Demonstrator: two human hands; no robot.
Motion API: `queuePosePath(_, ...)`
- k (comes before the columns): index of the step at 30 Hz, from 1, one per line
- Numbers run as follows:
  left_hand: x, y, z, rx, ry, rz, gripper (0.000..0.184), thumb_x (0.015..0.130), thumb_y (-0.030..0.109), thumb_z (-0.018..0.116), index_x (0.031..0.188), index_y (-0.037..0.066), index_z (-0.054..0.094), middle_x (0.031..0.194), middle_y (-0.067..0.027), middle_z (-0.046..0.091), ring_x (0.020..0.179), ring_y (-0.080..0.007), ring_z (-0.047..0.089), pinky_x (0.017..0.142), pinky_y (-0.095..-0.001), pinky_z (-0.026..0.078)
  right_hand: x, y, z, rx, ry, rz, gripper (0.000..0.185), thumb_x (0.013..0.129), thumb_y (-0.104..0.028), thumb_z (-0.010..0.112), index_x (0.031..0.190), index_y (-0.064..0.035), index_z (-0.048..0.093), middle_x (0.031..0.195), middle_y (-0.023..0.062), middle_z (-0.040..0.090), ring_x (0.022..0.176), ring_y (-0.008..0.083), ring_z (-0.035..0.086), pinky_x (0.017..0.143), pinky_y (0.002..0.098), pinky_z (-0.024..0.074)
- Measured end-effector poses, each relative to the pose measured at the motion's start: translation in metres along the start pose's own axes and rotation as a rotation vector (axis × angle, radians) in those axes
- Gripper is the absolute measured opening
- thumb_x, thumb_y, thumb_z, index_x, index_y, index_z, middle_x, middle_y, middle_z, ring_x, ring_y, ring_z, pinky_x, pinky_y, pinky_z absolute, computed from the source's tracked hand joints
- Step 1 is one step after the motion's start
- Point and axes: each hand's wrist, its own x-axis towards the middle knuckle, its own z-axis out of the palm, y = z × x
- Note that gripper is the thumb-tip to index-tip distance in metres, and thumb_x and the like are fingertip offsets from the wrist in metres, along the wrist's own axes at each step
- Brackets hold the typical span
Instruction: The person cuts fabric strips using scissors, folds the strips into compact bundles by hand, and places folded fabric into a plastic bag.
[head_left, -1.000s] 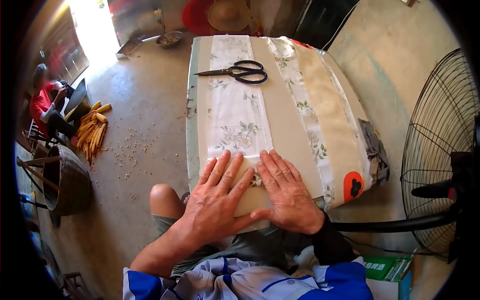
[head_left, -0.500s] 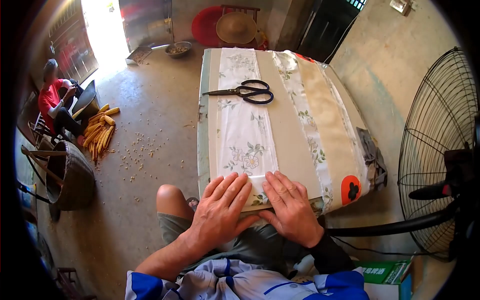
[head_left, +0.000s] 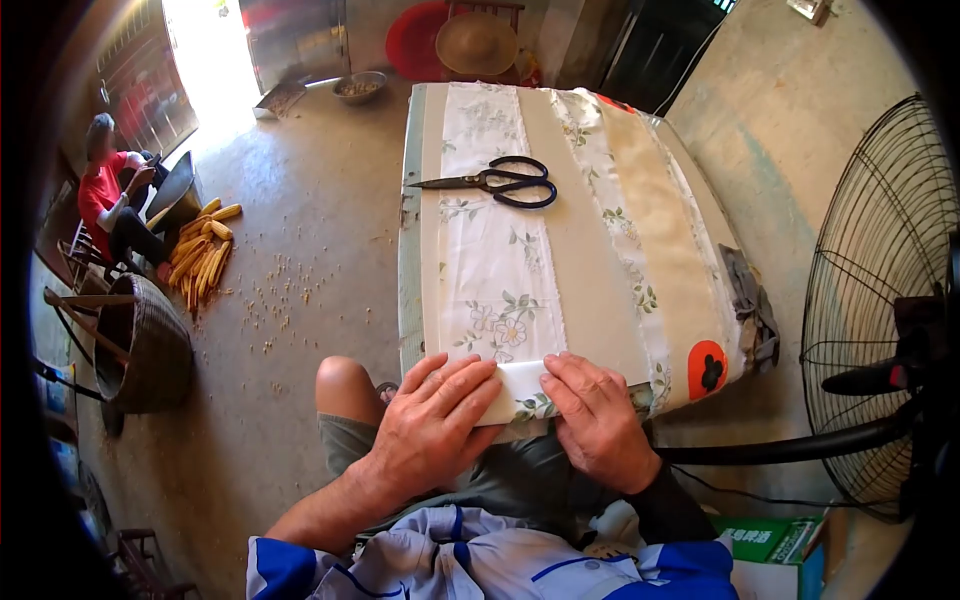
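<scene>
A long white floral fabric strip (head_left: 490, 265) lies lengthwise on the cloth-covered table (head_left: 595, 300). Its near end is turned over into a fold (head_left: 518, 383) at the table's front edge. My left hand (head_left: 432, 425) grips the left side of that fold, fingers on top and bent, the thumb mostly hidden. On the fold's right side, my right hand (head_left: 600, 420) holds the fabric with its fingertips, its thumb tucked below. Black-handled scissors (head_left: 515, 182) rest across the strip farther up, blades to the left.
A standing fan (head_left: 885, 300) is close on the right. More floral cloth (head_left: 625, 225) covers the table's right side. At left, a person in red (head_left: 105, 190) sits beside corn cobs (head_left: 203, 250), with a woven basket (head_left: 150, 345) nearer and kernels scattered on the floor.
My fingers have gone from lying flatter on the strip to bending over its folded end. The right thumb has drawn in below the fold. The view has shifted slightly.
</scene>
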Motion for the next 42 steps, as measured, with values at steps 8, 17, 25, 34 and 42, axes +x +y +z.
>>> queuePosePath(8,-0.007,-0.015,-0.013,-0.008,0.052,-0.007,0.051,0.072,0.013,0.088,0.121,0.007,0.073,0.127,-0.0070,0.073,0.118,-0.0281,0.068,0.111,-0.0477,0.049,0.002,0.003,0.002,0.100,0.071,0.048,0.063,0.076,0.008,0.075,0.138,0.0007,0.063,0.137,0.0175,0.065,0.130,0.0363,0.064,0.108,0.0495,0.0496)
queuePosePath(17,-0.001,-0.023,-0.013,-0.020,0.154,-0.062,0.047,0.070,0.007,0.087,0.116,0.005,0.074,0.105,-0.0091,0.080,0.096,-0.0313,0.071,0.089,-0.0447,0.055,0.011,0.006,0.003,0.094,0.140,0.121,0.063,0.077,0.004,0.081,0.138,0.0018,0.063,0.124,0.0173,0.069,0.114,0.0365,0.066,0.100,0.0486,0.0516)
queuePosePath(25,0.006,-0.028,-0.005,-0.007,0.221,-0.140,0.051,0.084,0.014,0.087,0.129,0.001,0.068,0.098,-0.0154,0.076,0.088,-0.0322,0.069,0.084,-0.0457,0.053,0.017,0.011,0.011,0.101,0.251,0.273,0.065,0.087,-0.004,0.086,0.143,0.0069,0.057,0.114,0.0190,0.072,0.096,0.0357,0.066,0.084,0.0425,0.0561)
queuePosePath(34,0.013,-0.029,0.001,-0.003,0.266,-0.238,0.065,0.086,0.016,0.087,0.141,-0.007,0.061,0.086,-0.0098,0.071,0.080,-0.0264,0.064,0.079,-0.0397,0.054,0.026,0.014,0.024,0.156,0.280,0.433,0.066,0.092,-0.013,0.085,0.146,0.0081,0.054,0.096,0.0168,0.068,0.083,0.0308,0.065,0.076,0.0413,0.0547)
queuePosePath(42,0.016,-0.031,0.001,0.030,0.213,-0.326,0.065,0.086,0.016,0.086,0.142,-0.005,0.061,0.090,-0.0087,0.067,0.083,-0.0256,0.061,0.082,-0.0403,0.052,0.039,0.012,0.025,0.119,0.217,0.520,0.069,0.093,-0.019,0.084,0.148,0.0065,0.051,0.098,0.0165,0.066,0.086,0.0338,0.066,0.080,0.0443,0.0543)
